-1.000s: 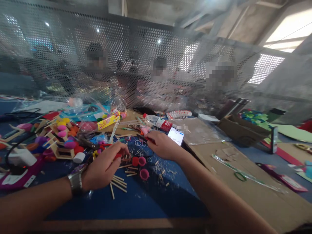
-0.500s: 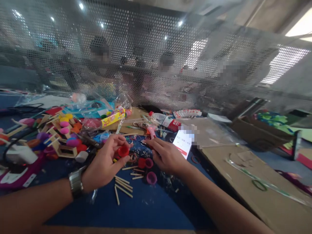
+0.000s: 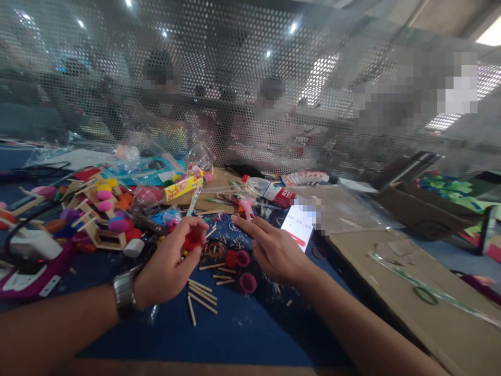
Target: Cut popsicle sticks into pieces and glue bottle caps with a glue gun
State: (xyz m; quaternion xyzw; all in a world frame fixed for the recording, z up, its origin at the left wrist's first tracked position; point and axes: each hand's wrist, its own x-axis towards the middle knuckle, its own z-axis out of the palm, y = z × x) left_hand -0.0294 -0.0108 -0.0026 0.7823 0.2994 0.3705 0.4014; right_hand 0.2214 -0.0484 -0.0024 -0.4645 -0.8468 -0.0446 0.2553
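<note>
Holds a red cup (image 3: 192,239) in the left hand (image 3: 164,271), between curled fingers and thumb, above the bench (image 3: 250,331), left of centre and well back from the front edge. Compared with the earlier frame, shows the left fingers wrapped further over the cup and the right index finger extended instead of bunched with the others. Keeps the left palm turned inward, wrist low behind the watch (image 3: 125,293). Angles the right hand (image 3: 279,253) inward from the right front corner, back of the hand up, index finger pointing left, near the pink glue gun (image 3: 246,207). Cannot tell whether anything is gripped beneath the right hand. Includes wooden sticks (image 3: 202,297) and a pink cup (image 3: 247,282) between the forearms.
</note>
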